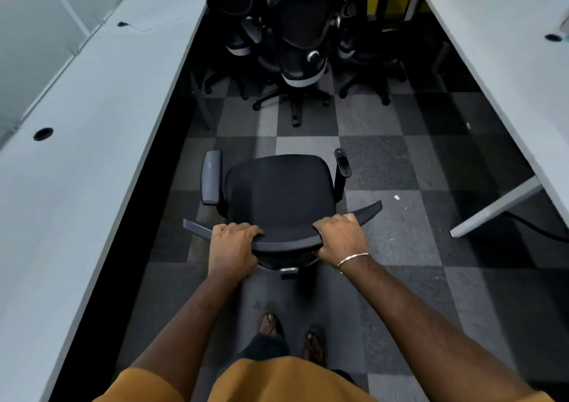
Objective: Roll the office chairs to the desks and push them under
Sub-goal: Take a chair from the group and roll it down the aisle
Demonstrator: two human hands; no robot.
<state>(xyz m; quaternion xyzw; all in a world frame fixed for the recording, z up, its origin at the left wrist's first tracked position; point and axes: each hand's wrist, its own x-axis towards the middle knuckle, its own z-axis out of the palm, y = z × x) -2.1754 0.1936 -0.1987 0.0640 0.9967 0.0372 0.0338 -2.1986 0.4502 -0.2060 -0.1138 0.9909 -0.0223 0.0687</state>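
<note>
Black office chair (278,192) in the aisle between two white tables (92,143), backrest top gripped by left hand (232,244) and right hand (340,237), more chairs (297,41) clustered beyond.

One chair (278,198) is near. About three more chairs (297,38) stand far away. Two long desks, one left (92,143), one right (505,50). Two hands.

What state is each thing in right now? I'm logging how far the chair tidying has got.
Near chair: in the aisle, not under a desk, right armrest pad missing.
Left hand: grips the backrest top.
Right hand: grips the backrest top.
Far chairs: clustered at the aisle end.
Left desk: no chair under it.
</note>
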